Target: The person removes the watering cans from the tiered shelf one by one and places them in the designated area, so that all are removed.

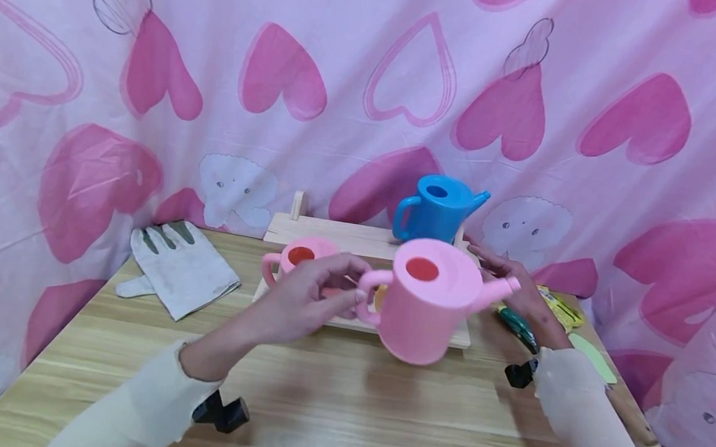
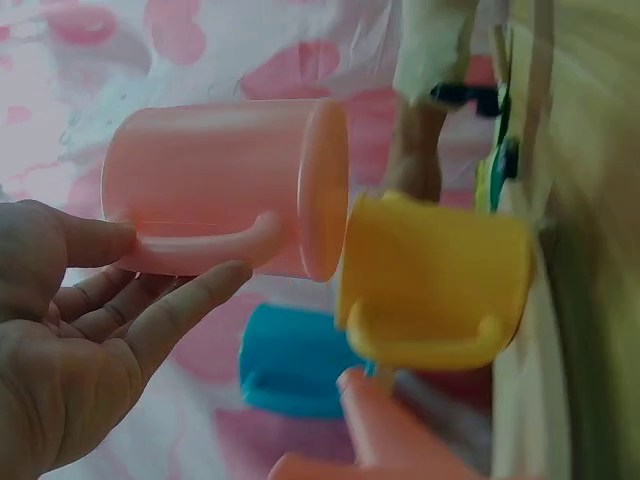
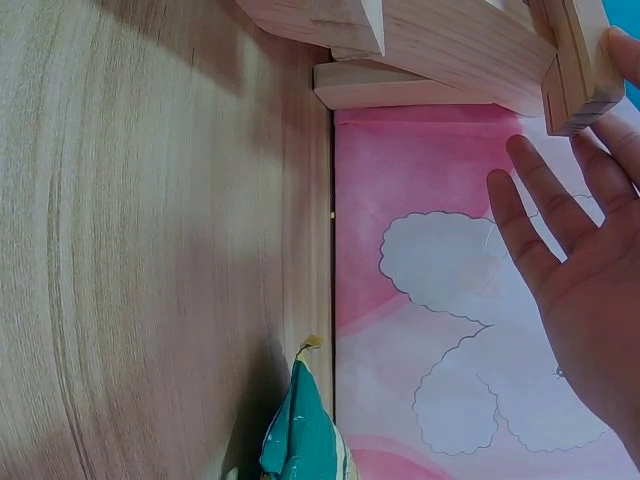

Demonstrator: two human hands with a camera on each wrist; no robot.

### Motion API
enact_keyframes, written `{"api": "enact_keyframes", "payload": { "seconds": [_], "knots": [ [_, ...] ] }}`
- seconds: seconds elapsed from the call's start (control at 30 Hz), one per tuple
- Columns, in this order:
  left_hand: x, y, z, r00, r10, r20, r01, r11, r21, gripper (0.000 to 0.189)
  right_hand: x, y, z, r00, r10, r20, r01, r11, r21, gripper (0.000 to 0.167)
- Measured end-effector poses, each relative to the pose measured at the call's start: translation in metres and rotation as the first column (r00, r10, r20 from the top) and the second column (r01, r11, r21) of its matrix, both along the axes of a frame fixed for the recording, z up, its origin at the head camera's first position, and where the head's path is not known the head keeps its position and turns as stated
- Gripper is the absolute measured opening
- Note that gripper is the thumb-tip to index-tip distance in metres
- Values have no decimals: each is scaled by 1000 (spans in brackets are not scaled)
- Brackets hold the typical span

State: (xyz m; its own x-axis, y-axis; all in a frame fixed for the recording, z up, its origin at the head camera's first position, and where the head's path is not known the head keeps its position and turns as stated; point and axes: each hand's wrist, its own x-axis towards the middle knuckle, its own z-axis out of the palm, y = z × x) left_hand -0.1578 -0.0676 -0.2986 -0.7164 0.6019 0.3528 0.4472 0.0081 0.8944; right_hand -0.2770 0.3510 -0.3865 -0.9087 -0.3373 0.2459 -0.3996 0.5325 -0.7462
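The left hand [image 1: 307, 299] pinches the pink can [image 1: 419, 326] by its handle [image 1: 379, 278], above the worktop [image 1: 322, 413]; the right hand [image 1: 517, 284], fingers extended, is at the rack's [image 1: 339, 233] right end. Likely light, stiff, slick; handle suits best.

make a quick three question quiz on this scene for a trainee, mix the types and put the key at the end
1. True or false: the blue plastic watering can stands on the upper shelf of the pale wooden rack.

2. Choose one: which part of the nearer pink plastic watering can does the person's left grip hold?
A) the spout
B) the handle
C) the base

3. Fill in: in the head view, the whitish fabric glove lies to the ____ of the rack.

Key: 1 true; 2 B; 3 left.
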Motion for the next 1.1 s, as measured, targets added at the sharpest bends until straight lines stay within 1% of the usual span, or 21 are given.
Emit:
{"api": "enact_keyframes", "payload": {
  "seconds": [0.07,0.1,0.17,0.23,0.3,0.43,0.53,0.63,0.7,0.8,0.9,1.0,1.1],
  "knots": [
    [6,6,-8,999,-42,7,42,999,-21,26,-1,-1,0,1000,3,5,-2,1000,-22,55],
    [7,9,-13,997,-72,10,72,997,-21,26,-1,-1,0,1000,-9,12,10,1000,-22,56],
    [10,15,-23,993,-117,1,117,992,-40,25,0,-3,0,997,-64,31,64,998,13,59],
    [12,19,-34,989,-145,-23,143,987,-80,25,1,-4,2,993,-104,49,101,993,55,61],
    [13,23,-44,983,-185,-1,184,977,-105,22,3,-7,5,992,-107,65,103,993,57,62],
    [17,28,-64,973,-224,54,229,961,-154,16,11,-15,16,991,-102,86,99,994,42,61],
    [23,31,-78,967,-226,116,242,958,-152,13,12,-15,16,989,-113,92,109,993,50,61],
    [27,35,-93,963,-226,150,246,961,-130,13,4,-7,6,988,-126,85,121,991,60,61],
    [28,38,-101,961,-229,156,247,962,-112,13,0,-3,2,989,-129,77,124,990,73,60],
    [27,43,-112,965,-229,130,243,964,-107,13,-3,-1,-1,989,-126,71,121,990,70,60],
    [22,46,-119,965,-225,134,241,964,-115,13,-2,-1,-1,990,-122,76,118,991,60,60],
    [17,50,-123,960,-230,162,250,961,-115,12,-3,0,-3,990,-114,80,111,993,49,61],
    [12,54,-126,959,-223,173,244,963,-111,13,-3,0,-3,991,-114,74,110,993,48,61]
  ]
}}
